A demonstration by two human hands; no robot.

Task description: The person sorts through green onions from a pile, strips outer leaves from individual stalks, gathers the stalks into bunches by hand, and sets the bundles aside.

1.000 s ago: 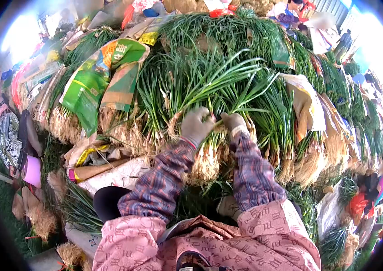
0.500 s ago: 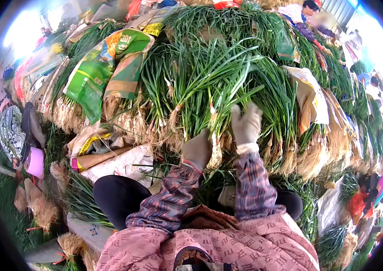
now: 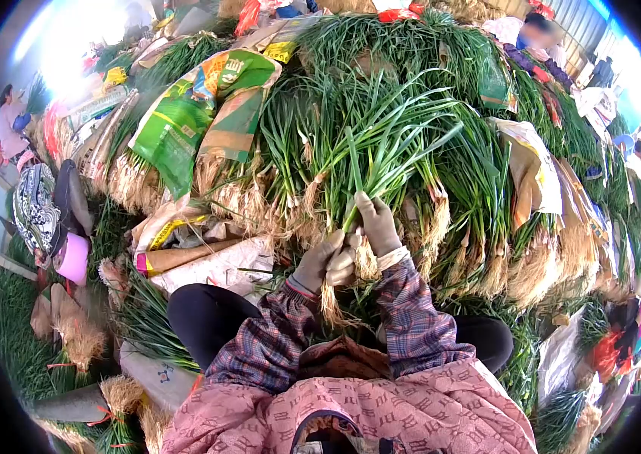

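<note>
In gloves, both of my hands are closed close together at the front of a large heap of spring onions (image 3: 290, 159). My left hand (image 3: 316, 262) grips spring onions (image 3: 354, 170) low on the stems, and pale roots (image 3: 329, 304) hang below it. Just above and to the right, my right hand (image 3: 378, 225) pinches the stems, its thumb and fingers pressed together. Green leaves fan up and right from between the hands. A second root tuft (image 3: 366, 261) shows under my right hand; which stems it belongs to is partly hidden.
A green printed sack (image 3: 173, 136) drapes over the heap at left, and a white-yellow sack (image 3: 528, 166) at right. Tied bundles (image 3: 78, 329) lie at lower left near a pink roll (image 3: 72, 259). Other people (image 3: 536, 34) are at the far edges.
My right hand has gone from spread fingers to a pinch on the stems, coming down and left towards my left hand. The view has shifted slightly, moving the heap rightward.
</note>
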